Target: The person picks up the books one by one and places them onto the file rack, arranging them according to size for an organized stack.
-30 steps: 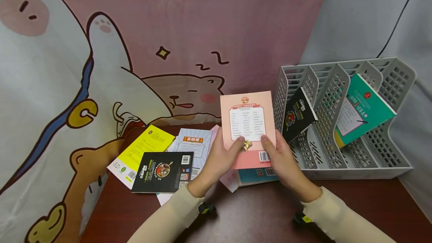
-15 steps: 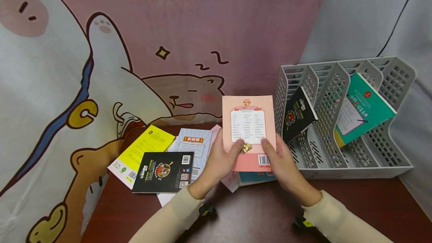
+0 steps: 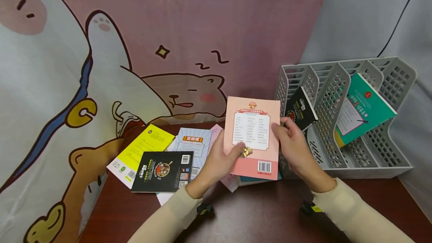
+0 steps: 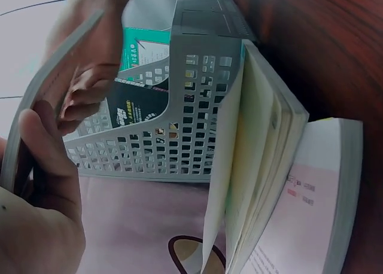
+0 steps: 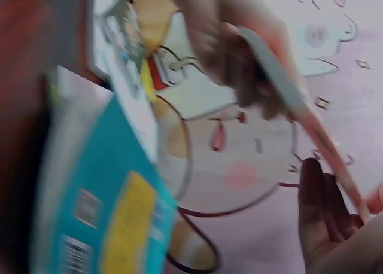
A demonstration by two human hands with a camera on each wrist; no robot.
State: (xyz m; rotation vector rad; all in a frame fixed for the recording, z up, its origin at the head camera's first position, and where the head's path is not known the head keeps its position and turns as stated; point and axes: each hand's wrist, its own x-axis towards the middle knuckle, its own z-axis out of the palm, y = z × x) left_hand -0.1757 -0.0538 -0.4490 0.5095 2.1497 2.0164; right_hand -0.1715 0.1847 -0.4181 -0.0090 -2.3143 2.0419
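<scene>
Gripping the pink book [image 3: 251,132] by its left side is the left hand [image 3: 214,160]. The right hand [image 3: 296,148] pinches the opposite edge, near the grey rack [image 3: 332,96].

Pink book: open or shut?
Shut: the pink book shows one flat cover in the head view, one thin slab in both wrist views.

Left hand [image 3: 216,160] grips pink paperback book [image 3: 251,130] by left edge; right hand [image 3: 296,147] pinches right edge. Leftward on reddish-brown wooden table [image 3: 256,216]: black rectangular book [image 3: 153,181] overlapping yellow-and-white book [image 3: 148,143], pale lilac book [image 3: 194,149]. Rightward: grey perforated plastic rack [image 3: 378,173], second black book [image 3: 301,104], teal-green book [image 3: 374,104] leaning inside.
</scene>
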